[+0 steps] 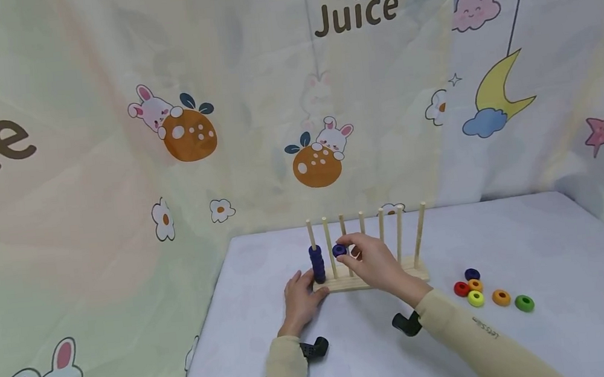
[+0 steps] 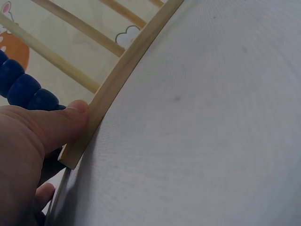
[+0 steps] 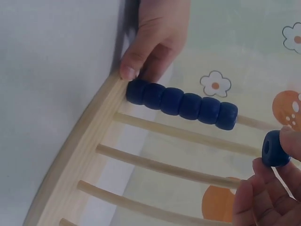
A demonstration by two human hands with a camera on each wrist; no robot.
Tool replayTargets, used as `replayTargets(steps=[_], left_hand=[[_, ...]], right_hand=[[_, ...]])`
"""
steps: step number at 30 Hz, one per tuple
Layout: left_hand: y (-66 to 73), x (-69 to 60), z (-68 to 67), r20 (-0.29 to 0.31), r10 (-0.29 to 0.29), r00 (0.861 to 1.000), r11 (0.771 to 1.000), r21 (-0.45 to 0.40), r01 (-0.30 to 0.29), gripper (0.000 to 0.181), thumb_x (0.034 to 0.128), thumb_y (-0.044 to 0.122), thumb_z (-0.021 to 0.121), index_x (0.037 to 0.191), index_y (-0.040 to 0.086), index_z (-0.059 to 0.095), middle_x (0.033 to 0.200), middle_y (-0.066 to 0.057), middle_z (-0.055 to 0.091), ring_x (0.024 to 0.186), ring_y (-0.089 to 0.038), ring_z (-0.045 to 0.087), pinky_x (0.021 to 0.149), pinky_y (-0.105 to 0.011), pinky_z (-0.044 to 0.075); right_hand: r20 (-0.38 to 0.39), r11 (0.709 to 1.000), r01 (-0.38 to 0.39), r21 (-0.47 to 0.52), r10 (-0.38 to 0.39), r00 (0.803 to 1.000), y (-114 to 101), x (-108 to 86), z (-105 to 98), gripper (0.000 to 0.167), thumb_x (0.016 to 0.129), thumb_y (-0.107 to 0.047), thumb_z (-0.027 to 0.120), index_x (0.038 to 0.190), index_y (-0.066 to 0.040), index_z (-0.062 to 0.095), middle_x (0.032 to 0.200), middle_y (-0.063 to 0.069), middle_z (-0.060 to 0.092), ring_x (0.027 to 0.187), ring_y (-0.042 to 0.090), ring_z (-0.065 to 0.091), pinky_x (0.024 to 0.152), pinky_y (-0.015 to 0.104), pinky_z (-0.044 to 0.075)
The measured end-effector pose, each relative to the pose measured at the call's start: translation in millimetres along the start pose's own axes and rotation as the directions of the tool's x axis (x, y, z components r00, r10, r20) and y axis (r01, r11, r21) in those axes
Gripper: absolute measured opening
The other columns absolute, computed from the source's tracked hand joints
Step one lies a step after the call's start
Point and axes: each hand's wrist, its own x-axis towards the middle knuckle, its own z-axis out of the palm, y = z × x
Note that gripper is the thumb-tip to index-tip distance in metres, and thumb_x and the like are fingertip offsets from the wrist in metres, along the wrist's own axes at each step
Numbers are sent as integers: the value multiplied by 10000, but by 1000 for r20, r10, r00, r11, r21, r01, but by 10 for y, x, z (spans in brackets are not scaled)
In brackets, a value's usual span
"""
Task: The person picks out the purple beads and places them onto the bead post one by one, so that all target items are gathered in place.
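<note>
A wooden peg rack (image 1: 344,284) with a row of upright pegs stands on the table. Its leftmost peg carries a stack of dark blue beads (image 3: 181,102), with the bare peg tip rising above them. My left hand (image 1: 301,301) grips the left end of the base, the thumb on its front edge beside the lowest bead. Between thumb and fingertips, my right hand (image 1: 374,260) pinches one dark blue bead (image 3: 274,149). That bead is in the air near the second and third pegs, apart from the stack, its hole showing in the right wrist view. The other pegs carry no beads.
Right of the rack lie loose beads: a dark blue one (image 1: 471,274), a red one (image 1: 461,288), a yellow one (image 1: 475,298), a green one (image 1: 524,303) and orange ones (image 1: 500,297). A printed cloth (image 1: 257,174) hangs behind the white-covered table (image 1: 361,352).
</note>
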Motion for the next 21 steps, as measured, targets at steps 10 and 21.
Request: replayTargets(steps=[10,21], left_hand=[[-40,1,21,-4,22,1000,1000,5,-22,580,840,288,760,1358,98,581,1306,-76,634,1369,-400,372,1130,-587,212],[-38,3,22,7,1,1000,1000,19,-1,594,844,298,760,1370,97,571,1318,-73,626,1377,-385,366,1134,-578,214]], right_hand=[[-61,997,72,14,-71,996,-153,186,-70,293,882,-183,738,1149,-82,671,1025,3,698,757,114,581,660,264,539],[-71,990,60,126,-51,996,-298,377,-140,318,896,-209,724,1185,-95,659,1071,15,701,751,113,611,644,264,543]])
